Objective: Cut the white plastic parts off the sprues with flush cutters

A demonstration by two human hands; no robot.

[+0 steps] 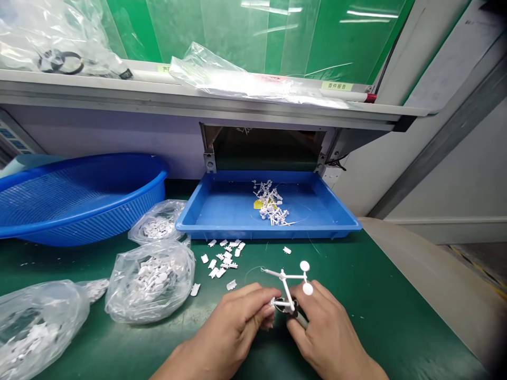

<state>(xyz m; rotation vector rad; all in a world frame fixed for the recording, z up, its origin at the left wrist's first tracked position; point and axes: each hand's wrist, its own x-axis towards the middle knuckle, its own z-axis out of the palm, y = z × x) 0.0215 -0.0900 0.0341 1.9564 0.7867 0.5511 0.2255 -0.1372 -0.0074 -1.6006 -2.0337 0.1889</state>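
Observation:
My left hand (242, 312) is closed in a pinch on a white plastic sprue (288, 293), with branching runners and two round discs at its far end. Wrapped in my right hand (327, 324) is a small pair of cutters (301, 319); the grey handle shows, and the dark head lies at the sprue beside my left fingertips. The jaws are partly hidden by the sprue. Beyond my hands, several small white plastic pieces (227, 258) lie loose on the green table (390, 316).
A blue tray (245, 229) holds tangled white sprues (273, 208) below a conveyor opening (265, 150). To the left are clear bags of white parts (152, 279) and a blue basket (99, 211). A metal shelf (222, 108) crosses above, with plastic bags on it.

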